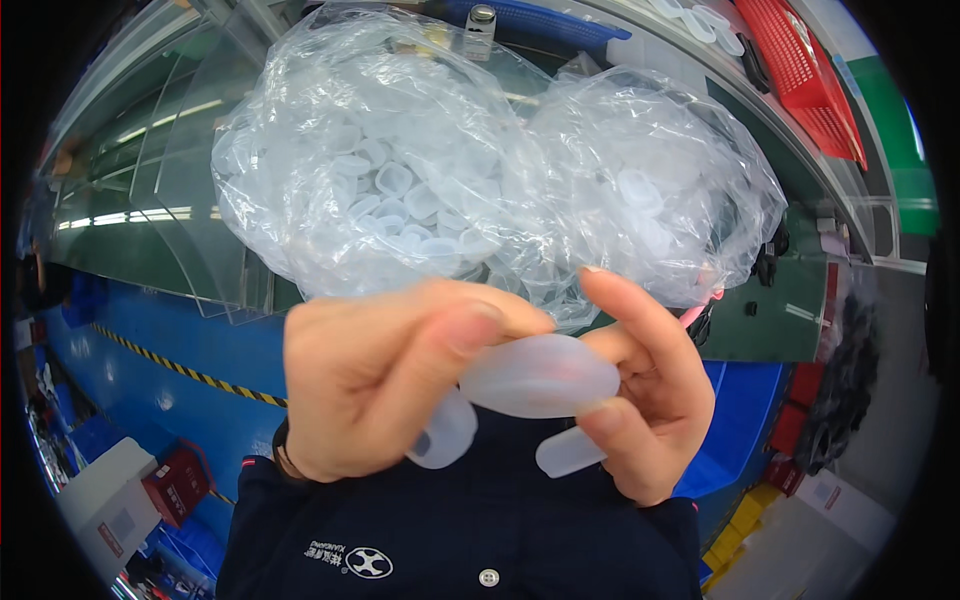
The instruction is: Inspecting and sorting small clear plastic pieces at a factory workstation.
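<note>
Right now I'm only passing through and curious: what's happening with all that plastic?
A person holds small translucent plastic caps close up with both hands. The left hand and right hand pinch one oval cap between them, with two more caps tucked under the fingers. Just behind sit clear plastic bags stuffed with similar caps.

My one head view looks down from very near at my hands and the bench beyond.
</note>
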A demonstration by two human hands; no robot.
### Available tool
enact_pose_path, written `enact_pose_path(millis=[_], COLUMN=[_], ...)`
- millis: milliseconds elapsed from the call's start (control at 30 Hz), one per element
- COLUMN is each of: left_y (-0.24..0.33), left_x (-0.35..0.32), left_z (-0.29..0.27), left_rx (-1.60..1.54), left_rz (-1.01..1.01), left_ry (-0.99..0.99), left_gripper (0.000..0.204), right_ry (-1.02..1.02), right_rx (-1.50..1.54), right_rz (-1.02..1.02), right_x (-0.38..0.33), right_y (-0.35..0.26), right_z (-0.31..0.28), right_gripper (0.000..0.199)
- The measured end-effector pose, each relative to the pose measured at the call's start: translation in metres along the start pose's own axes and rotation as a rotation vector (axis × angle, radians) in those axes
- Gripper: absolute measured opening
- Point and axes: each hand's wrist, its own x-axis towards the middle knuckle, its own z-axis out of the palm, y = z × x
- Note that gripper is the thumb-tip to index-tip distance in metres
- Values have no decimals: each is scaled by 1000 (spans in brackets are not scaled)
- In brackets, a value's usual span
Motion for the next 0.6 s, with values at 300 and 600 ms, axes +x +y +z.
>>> enact_pose_path(millis=[300, 600], left_y=[-48, -2], left_x=[-40, -13], left_z=[-57, -16], left_rx=[581, -208], left_rz=[-244, -251], left_ry=[-432, -35], left_gripper=[16, 26], right_ry=[32, 68], right_rx=[216, 223], right_rz=[-29, -50], right_x=[-3, -5], right_y=[-3, -2], right_z=[-7, 2], right_gripper=[51, 41])
